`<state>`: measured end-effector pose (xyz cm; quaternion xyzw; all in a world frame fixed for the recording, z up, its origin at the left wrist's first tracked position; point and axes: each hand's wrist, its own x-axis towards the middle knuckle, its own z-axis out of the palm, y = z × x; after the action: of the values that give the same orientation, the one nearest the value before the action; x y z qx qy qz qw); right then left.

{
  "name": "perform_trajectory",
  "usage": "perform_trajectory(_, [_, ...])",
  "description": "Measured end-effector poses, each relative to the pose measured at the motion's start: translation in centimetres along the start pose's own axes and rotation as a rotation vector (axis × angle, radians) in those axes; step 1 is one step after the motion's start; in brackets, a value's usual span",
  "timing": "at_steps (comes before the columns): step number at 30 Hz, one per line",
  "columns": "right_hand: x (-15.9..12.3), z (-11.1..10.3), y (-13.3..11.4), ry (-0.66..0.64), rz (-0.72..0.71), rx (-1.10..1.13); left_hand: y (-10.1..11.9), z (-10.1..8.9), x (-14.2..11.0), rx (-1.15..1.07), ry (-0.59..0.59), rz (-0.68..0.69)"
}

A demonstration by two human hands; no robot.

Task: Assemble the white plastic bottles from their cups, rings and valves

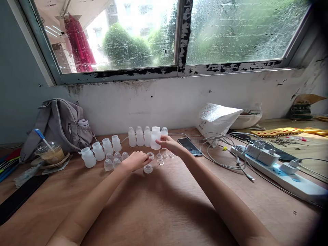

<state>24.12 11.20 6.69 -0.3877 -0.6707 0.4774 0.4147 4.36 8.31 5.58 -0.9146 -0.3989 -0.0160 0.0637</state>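
Observation:
My right hand (171,143) is closed on a frosted white baby bottle body (155,138), its fingers at the bottle's right side. My left hand (137,160) pinches a white ring collar (150,155) at its fingertips. Just below it a second collar (148,168) lies on the table. Several assembled bottles with clear domed caps (139,136) stand in a row behind my hands. To the left is a line of open bottle bodies (88,157), with loose clear domed caps (108,164) in front of them. Thin clear rings (160,161) lie below my right hand.
A phone (190,147), looping white cables (225,155) and a power strip (276,171) with chargers are on the right. A silvery pouch (217,119) rests by the wall. On the left stand a grey backpack (60,126) and an iced drink cup (51,153); a black slab (23,196) lies nearer.

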Motion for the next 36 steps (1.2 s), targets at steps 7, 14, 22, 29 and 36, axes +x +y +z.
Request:
perform_trajectory(7, [-0.3, 0.3, -0.6, -0.106, -0.003, 0.029, -0.4, -1.0, 0.0, -0.05, 0.139, -0.135])
perform_trajectory(14, [-0.6, 1.4, -0.7, -0.19, 0.113, -0.024, -1.5, -3.0, -0.3, -0.224, 0.588, -0.242])
perform_trajectory(22, [-0.9, 2.9, -1.1, -0.215, 0.059, -0.065, -2.8, -3.8, -0.7, -0.336, 0.542, -0.117])
perform_trajectory(29, [-0.4, 2.6, 0.0, -0.089, 0.115, -0.42, -7.9, -3.2, -0.5, -0.159, 0.616, -0.332])
perform_trajectory(36, [-0.9, 3.4, -0.6, -0.165, 0.101, -0.686, -12.4, -0.2, 0.4, -0.042, 0.49, -0.52])
